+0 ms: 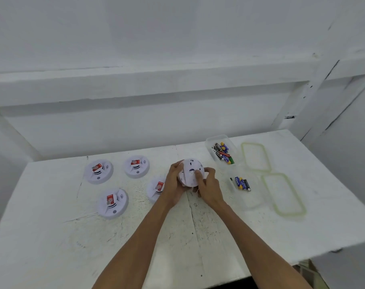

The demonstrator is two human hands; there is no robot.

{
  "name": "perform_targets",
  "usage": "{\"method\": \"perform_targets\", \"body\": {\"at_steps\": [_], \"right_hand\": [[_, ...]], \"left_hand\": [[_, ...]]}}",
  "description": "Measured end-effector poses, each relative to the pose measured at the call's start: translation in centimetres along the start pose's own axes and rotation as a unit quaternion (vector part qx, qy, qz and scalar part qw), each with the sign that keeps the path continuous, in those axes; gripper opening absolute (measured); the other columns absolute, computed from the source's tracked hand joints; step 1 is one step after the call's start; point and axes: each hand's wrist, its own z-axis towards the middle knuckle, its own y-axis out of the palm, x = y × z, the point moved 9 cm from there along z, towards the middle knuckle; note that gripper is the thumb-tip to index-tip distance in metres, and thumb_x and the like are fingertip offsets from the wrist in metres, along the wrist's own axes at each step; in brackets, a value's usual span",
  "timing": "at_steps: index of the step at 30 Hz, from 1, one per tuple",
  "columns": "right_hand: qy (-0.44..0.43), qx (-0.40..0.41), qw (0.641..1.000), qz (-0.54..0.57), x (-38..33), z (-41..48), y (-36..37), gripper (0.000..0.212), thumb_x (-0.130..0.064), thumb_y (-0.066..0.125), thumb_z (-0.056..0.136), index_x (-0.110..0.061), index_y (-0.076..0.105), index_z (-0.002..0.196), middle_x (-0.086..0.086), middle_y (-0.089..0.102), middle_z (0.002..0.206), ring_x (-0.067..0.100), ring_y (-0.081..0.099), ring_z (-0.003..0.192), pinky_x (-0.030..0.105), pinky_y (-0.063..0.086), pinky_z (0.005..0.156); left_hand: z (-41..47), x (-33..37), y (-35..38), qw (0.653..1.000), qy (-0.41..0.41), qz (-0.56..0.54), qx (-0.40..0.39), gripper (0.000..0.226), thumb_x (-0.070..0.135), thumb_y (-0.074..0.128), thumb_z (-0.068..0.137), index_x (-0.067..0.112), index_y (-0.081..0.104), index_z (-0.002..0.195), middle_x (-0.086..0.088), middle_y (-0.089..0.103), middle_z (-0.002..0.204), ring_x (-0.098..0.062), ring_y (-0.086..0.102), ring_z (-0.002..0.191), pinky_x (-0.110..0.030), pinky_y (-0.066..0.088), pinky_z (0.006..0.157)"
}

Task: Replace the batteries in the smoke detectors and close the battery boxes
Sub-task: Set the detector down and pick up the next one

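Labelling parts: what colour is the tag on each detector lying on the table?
Red; the head view shows the tag best.

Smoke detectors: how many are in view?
5. Far-left detector, middle detector beside it, near-left detector, fourth detector partly hidden behind the left hand, held detector between it and the right hand.

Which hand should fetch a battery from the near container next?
Right. The right hand sits nearer the clear plastic battery container; the left hand grips the round white smoke detector.
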Motion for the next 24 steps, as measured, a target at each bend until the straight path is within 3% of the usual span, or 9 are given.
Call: {"method": "perform_targets", "body": {"at_steps": [3, 5, 7, 12, 19, 21, 24], "right_hand": [[0.017, -0.001, 0.998, -0.065, 1.1, -0.5, -0.2, 0.052, -0.059, 0.043, 0.098, -0.015, 0.036, 0.124, 0.007, 0.070, 0.079, 0.017, 0.067, 0.063, 0.034, 0.055, 0.058], [0.013, 0.013, 0.991, -0.130, 1.2, -0.8, -0.6, 0.049, -0.061, 0.044, 0.096, -0.017, 0.040, 0.119, 0.006, 0.068, 0.084, 0.020, 0.065, 0.070, 0.035, 0.054, 0.060], [-0.006, 0.033, 0.987, -0.160, 0.6, -1.0, -1.1, 0.047, -0.057, 0.047, 0.097, -0.016, 0.045, 0.119, 0.004, 0.065, 0.094, 0.020, 0.064, 0.078, 0.033, 0.051, 0.062], [-0.070, 0.070, 0.978, -0.181, -2.0, -1.4, -1.3, 0.040, -0.043, 0.055, 0.096, -0.014, 0.054, 0.123, 0.006, 0.047, 0.123, 0.022, 0.050, 0.108, 0.030, 0.047, 0.080], [-0.056, 0.044, 0.978, -0.196, -2.1, -1.9, -0.7, 0.057, -0.052, 0.061, 0.089, -0.013, 0.055, 0.131, 0.005, 0.047, 0.126, 0.021, 0.043, 0.114, 0.030, 0.045, 0.089], [-0.055, 0.037, 0.980, -0.186, -2.1, -1.9, -1.0, 0.054, -0.048, 0.062, 0.089, -0.013, 0.058, 0.130, 0.006, 0.051, 0.124, 0.022, 0.043, 0.114, 0.030, 0.041, 0.090], [-0.045, 0.010, 0.980, -0.192, -2.1, -1.4, -1.8, 0.048, -0.042, 0.065, 0.086, -0.010, 0.063, 0.123, 0.009, 0.060, 0.114, 0.025, 0.051, 0.109, 0.030, 0.041, 0.086]], "left_hand": [[-0.7, -2.8, 0.0, 0.996, -0.069, -0.058, -0.003, 0.054, 0.041, 0.034, 0.111, 0.003, 0.054, 0.144, -0.025, 0.061, 0.141, -0.040, 0.064, 0.122, -0.052, 0.059, 0.094], [-0.8, -4.4, -0.6, 0.992, -0.107, -0.069, 0.005, 0.059, 0.046, 0.032, 0.111, 0.004, 0.048, 0.150, -0.024, 0.056, 0.147, -0.041, 0.055, 0.135, -0.056, 0.047, 0.111], [-0.9, -5.0, -1.0, 0.991, -0.119, -0.055, 0.027, 0.063, 0.049, 0.031, 0.110, 0.005, 0.045, 0.152, -0.024, 0.053, 0.150, -0.042, 0.049, 0.141, -0.058, 0.036, 0.119], [-0.7, -4.7, -0.9, 0.997, -0.075, -0.001, 0.022, 0.060, 0.050, 0.035, 0.108, 0.007, 0.052, 0.147, -0.018, 0.064, 0.140, -0.033, 0.060, 0.132, -0.048, 0.050, 0.109], [-1.1, -4.8, -0.3, 0.998, -0.034, 0.045, 0.019, 0.057, 0.053, 0.038, 0.107, 0.012, 0.058, 0.142, -0.013, 0.071, 0.132, -0.027, 0.068, 0.123, -0.033, 0.061, 0.087], [-1.2, -4.9, -0.4, 0.997, -0.028, 0.067, 0.023, 0.054, 0.052, 0.036, 0.108, 0.015, 0.059, 0.140, -0.010, 0.072, 0.130, -0.023, 0.070, 0.119, -0.032, 0.061, 0.087], [-1.7, -4.9, -0.1, 0.989, -0.001, 0.149, 0.013, 0.052, 0.051, 0.029, 0.110, 0.021, 0.062, 0.137, -0.007, 0.070, 0.134, -0.020, 0.067, 0.123, -0.038, 0.055, 0.103]]}}
